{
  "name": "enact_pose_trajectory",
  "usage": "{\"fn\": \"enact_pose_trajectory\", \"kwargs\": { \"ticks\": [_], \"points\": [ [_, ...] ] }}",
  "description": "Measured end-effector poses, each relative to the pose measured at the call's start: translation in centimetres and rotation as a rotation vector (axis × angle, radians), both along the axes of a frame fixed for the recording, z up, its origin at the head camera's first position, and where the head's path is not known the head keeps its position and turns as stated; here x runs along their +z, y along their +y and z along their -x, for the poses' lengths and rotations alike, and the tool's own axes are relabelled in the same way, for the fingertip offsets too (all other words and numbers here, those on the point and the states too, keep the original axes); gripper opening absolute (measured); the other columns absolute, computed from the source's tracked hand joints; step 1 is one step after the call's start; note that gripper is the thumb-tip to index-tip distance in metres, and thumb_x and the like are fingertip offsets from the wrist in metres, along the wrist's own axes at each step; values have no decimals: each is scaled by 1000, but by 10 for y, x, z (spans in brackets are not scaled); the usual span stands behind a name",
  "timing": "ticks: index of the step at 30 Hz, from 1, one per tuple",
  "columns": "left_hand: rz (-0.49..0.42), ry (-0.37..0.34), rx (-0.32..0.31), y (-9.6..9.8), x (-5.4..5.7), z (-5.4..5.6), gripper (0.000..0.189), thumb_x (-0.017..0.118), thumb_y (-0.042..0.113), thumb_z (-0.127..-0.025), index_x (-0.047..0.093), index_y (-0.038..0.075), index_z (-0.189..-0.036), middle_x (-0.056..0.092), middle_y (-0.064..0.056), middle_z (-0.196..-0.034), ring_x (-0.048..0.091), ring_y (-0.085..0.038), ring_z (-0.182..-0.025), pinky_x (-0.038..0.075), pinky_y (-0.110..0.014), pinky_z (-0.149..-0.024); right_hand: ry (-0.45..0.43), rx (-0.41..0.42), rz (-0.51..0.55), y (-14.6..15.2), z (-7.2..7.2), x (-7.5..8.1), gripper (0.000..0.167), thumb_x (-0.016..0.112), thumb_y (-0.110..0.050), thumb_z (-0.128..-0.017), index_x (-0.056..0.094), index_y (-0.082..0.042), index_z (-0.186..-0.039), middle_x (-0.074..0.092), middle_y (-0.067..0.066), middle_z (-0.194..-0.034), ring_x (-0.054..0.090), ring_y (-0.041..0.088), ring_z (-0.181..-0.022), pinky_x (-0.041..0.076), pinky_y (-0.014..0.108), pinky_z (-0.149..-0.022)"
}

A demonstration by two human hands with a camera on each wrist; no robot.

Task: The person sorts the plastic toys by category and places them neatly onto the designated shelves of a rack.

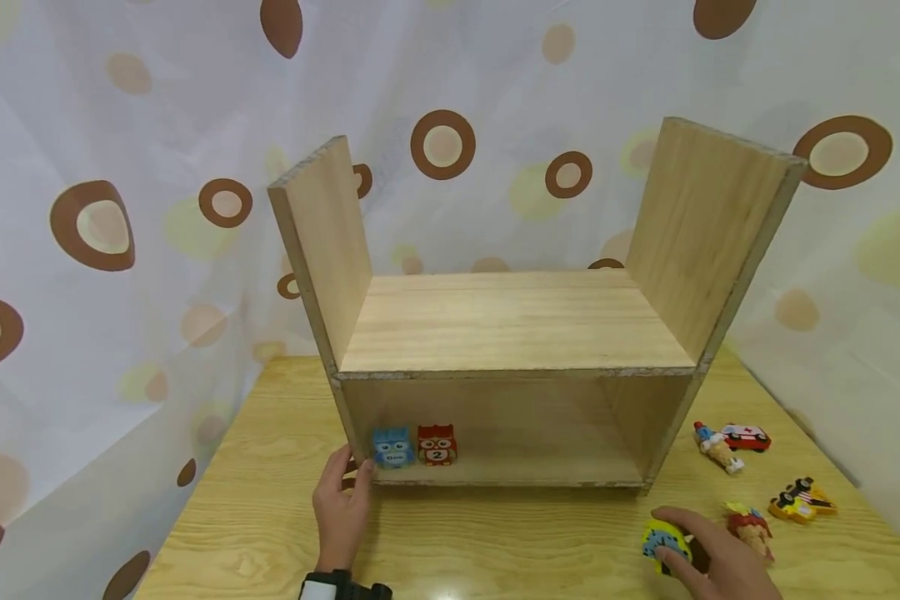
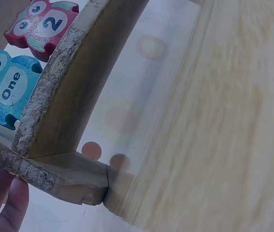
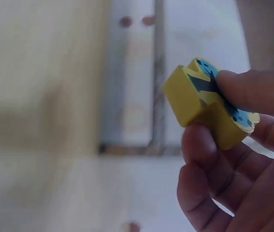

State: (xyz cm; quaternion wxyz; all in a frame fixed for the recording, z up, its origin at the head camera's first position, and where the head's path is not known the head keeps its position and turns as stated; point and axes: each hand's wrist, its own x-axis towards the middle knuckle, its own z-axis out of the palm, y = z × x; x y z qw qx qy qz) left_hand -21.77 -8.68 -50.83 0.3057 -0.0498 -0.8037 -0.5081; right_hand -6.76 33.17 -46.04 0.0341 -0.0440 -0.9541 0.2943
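Note:
A two-tier wooden shelf [image 1: 517,375] stands on the table. My left hand [image 1: 342,508] grips the lower end of its left side panel, with fingers [image 2: 16,200] against the outer face. Just inside, on the lower tier, sit a blue owl block [image 1: 393,448] marked "One" and a red owl block [image 1: 437,445] marked "2". Right of the shelf's front, my right hand [image 1: 720,554] pinches a yellow toy block [image 3: 214,104] between thumb and fingers. Its face carries blue, dotted, wing-like shapes and a black stripe, like a butterfly.
Several small toys lie on the table [image 1: 480,542] at the right: an ice-cream-cone figure [image 1: 717,448], a red-and-white ambulance [image 1: 746,437], a yellow construction vehicle [image 1: 801,500] and a red-and-tan figure [image 1: 750,529] beside my right hand. A patterned curtain [image 1: 495,100] hangs behind.

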Motion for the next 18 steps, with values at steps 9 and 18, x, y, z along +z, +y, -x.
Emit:
{"fn": "enact_pose_trajectory", "kwargs": {
  "ticks": [9,18],
  "points": [
    [-26,-78,9,3,-3,-2,31,68,13,-94,67,12,-125,70,-5,-121,60,-2,-93,55,-22,-73,361,152,3,-40,17,23,38,74,-11,-87,64,-15,-123,60,-13,-91,42,-8,-67,40,19,-57],
    [-28,-94,15,1,-1,0,31,66,14,-95,66,13,-126,69,-4,-121,62,-8,-95,55,-23,-74,350,132,96,-62,40,43,36,70,-8,-90,62,-13,-125,66,-3,-101,53,-6,-74,49,21,-62]
  ]
}}
